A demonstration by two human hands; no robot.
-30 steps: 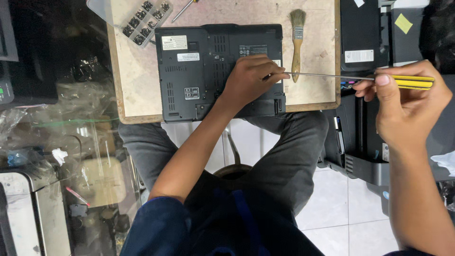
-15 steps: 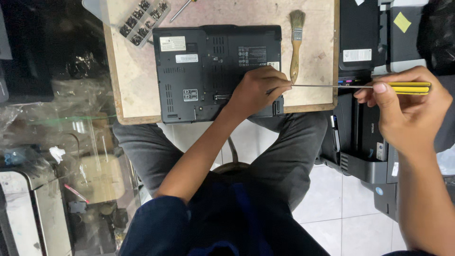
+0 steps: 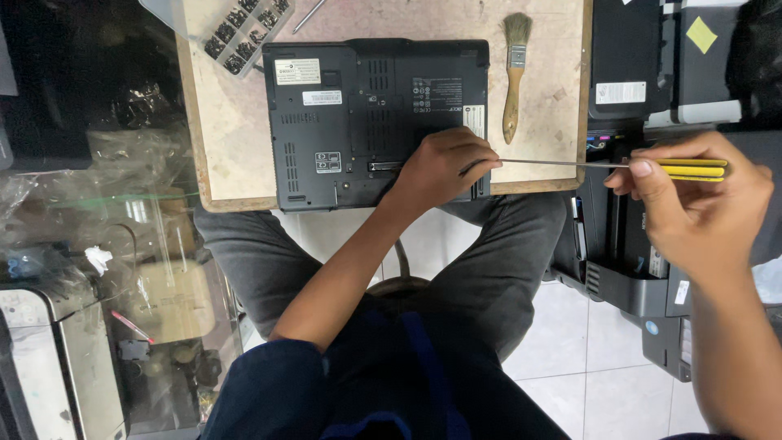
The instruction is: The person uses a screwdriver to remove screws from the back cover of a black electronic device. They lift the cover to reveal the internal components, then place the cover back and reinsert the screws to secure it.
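Person, seated, seen from above.

Top: dark navy shirt (image 3: 383, 383), short-sleeved; the left sleeve (image 3: 269, 383) ended above the elbow, with a plain hem. A lighter blue strip (image 3: 423, 358) ran down the chest of the shirt. The right sleeve was not in view.

Trousers: grey trousers (image 3: 497, 269), plain weave, creased at the thighs; both legs were covered as far as the view showed.

Arms: both forearms were bare; no watch, band or ring was visible on the left hand (image 3: 444, 167) or the right hand (image 3: 692, 204). Fingernails were short and unpainted.

Footwear: out of view.
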